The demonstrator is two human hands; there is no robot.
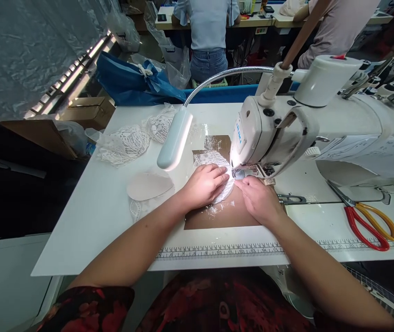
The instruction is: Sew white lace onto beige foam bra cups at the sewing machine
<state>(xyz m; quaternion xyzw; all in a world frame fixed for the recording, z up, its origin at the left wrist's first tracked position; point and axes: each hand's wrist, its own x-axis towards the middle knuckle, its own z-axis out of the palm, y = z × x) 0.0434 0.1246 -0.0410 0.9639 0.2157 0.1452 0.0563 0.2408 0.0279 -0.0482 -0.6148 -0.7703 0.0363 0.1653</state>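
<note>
A white lace piece [225, 192], with a rounded edge, lies under the head of a white sewing machine [252, 129]. My left hand [205, 184] rests on the lace with its fingers laid flat, just left of the needle area. At the lace's right edge, close to the presser foot [234, 173], my right hand [257, 198] has its fingers curled and pinched on the rim. The needle tip is too small to make out. Beneath both hands is a shiny brown sheet [214, 221] on the white table [96, 221].
Lace cups [124, 144] lie at the back left, and a beige oval pad [150, 186] nearer. A lamp [175, 140] hangs over the table. Scissors [370, 219] lie right, by a printed ruler strip [214, 252]. Co-workers [207, 27] sit beyond a blue cloth [134, 83].
</note>
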